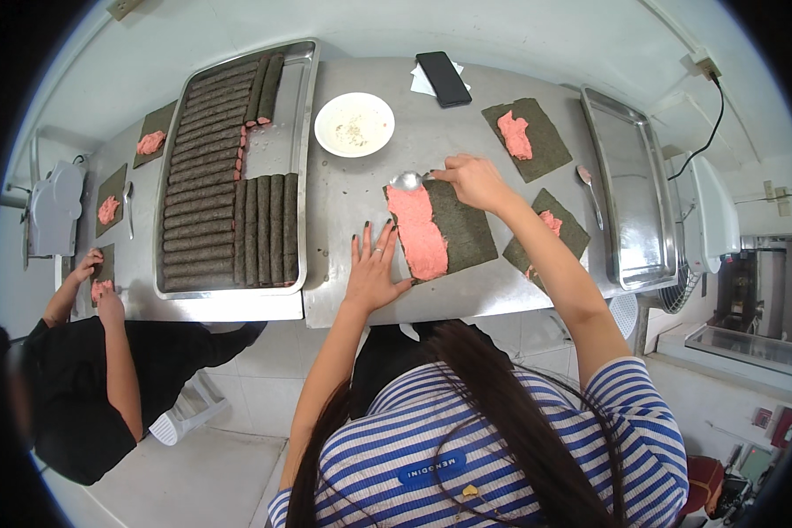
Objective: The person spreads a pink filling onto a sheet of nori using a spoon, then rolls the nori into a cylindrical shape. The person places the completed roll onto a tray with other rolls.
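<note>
On the steel table before me lies a dark seaweed sheet (468,224), its left part covered by a flattened strip of pink paste (421,233). My right hand (475,182) grips a metal spoon (407,180), whose bowl rests at the strip's far end. My left hand (374,270) lies flat with fingers spread, fingertips by the strip's left edge. Two more seaweed sheets lie to the right: one (550,150) bears a lump of pink paste (515,135), the other (572,236) is partly hidden behind my right forearm.
A metal tray (301,176) of seaweed rolls (204,195) stands left. Beyond my hands are a white bowl (355,125) and a black phone (443,79). Another tray (627,189) and a paste-smeared spoon (590,195) are right. A co-worker's hands (106,304) handle seaweed at far left.
</note>
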Tool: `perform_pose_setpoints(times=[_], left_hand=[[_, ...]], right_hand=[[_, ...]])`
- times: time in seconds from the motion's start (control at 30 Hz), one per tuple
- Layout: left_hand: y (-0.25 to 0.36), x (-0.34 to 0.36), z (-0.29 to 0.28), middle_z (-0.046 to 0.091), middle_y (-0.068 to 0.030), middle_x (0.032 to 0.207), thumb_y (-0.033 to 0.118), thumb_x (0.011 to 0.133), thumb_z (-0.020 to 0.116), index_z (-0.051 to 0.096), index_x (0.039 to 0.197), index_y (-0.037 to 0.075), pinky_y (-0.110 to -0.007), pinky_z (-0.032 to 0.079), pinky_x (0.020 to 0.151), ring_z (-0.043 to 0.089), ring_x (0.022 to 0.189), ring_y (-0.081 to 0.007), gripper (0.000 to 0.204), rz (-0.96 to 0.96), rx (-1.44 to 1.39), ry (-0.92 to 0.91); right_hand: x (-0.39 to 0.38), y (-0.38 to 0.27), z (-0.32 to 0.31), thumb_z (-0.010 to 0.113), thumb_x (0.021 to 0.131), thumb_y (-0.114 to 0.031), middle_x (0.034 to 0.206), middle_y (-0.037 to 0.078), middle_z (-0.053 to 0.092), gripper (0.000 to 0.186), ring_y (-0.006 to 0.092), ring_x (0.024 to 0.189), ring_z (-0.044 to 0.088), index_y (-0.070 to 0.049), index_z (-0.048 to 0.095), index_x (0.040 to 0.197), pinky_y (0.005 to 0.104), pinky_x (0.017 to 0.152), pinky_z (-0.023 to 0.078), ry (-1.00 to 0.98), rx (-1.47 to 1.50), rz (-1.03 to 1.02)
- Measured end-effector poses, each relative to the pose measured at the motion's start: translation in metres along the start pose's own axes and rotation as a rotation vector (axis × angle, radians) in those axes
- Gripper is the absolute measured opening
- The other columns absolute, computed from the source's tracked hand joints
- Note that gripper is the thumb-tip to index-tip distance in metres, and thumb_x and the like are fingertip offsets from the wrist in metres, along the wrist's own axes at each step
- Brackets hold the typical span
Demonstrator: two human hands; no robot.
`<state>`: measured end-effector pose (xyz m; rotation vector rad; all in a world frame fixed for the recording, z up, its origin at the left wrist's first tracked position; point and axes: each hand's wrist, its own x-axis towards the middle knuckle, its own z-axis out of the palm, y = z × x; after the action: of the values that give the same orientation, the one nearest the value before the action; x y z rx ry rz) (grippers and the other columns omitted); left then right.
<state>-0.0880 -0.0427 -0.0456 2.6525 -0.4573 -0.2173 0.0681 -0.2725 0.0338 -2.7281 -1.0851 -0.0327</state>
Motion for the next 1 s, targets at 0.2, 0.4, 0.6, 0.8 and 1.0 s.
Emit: perform_pose_setpoints(times=[0.2,0.4,0.6,0.8,1.0], left_hand=[[0.001,0.001,0.0,0.018,-0.0081,0.157,0.049,0.068,0.072,0.02,0.149,0.007,-0.057,0.007,0.115,0.007,0.144,-0.0406,0.105,0.006,0.009,-0.014],[0.0,0.0,-0.002,0.017,-0.0078,0.157,0.047,0.067,0.073,0.022,0.148,0.007,-0.057,0.008,0.115,0.007,0.144,-0.0406,0.104,-0.012,-0.006,-0.022],[0.003,0.003,-0.003,0.018,-0.0065,0.157,0.049,0.068,0.073,0.024,0.148,0.007,-0.056,0.008,0.115,0.01,0.144,-0.0393,0.103,0.006,0.024,-0.016],[0.002,0.001,0.0,0.018,-0.0065,0.157,0.048,0.068,0.073,0.024,0.148,0.007,-0.056,0.009,0.115,0.01,0.144,-0.0395,0.102,-0.004,0.032,-0.01],[0.001,0.0,0.001,0.017,-0.0091,0.157,0.05,0.067,0.074,0.024,0.147,0.003,-0.056,0.009,0.115,0.011,0.144,-0.0393,0.105,0.006,0.011,0.033]], right_hand=[[-0.041,-0.023,-0.003,0.054,0.075,-0.003,0.086,0.011,0.061,0.04,0.0316,0.083,0.064,-0.015,0.071,0.109,0.0441,0.067,0.051,-0.196,0.062,0.154],[-0.075,-0.035,-0.015,0.053,0.073,-0.002,0.085,0.011,0.061,0.042,0.0327,0.083,0.063,-0.016,0.07,0.109,0.0447,0.069,0.05,-0.31,0.271,0.086],[-0.058,-0.017,-0.005,0.052,0.074,-0.002,0.084,0.011,0.061,0.041,0.0326,0.083,0.063,-0.016,0.07,0.109,0.0451,0.07,0.05,-0.136,0.164,0.237],[-0.088,-0.041,-0.006,0.052,0.073,-0.002,0.082,0.012,0.061,0.04,0.0325,0.08,0.063,-0.012,0.071,0.107,0.0449,0.069,0.05,-0.271,0.141,0.157],[-0.087,-0.039,-0.023,0.05,0.077,-0.001,0.086,0.014,0.061,0.039,0.0342,0.081,0.062,-0.011,0.07,0.108,0.046,0.07,0.049,-0.228,0.248,0.173]])
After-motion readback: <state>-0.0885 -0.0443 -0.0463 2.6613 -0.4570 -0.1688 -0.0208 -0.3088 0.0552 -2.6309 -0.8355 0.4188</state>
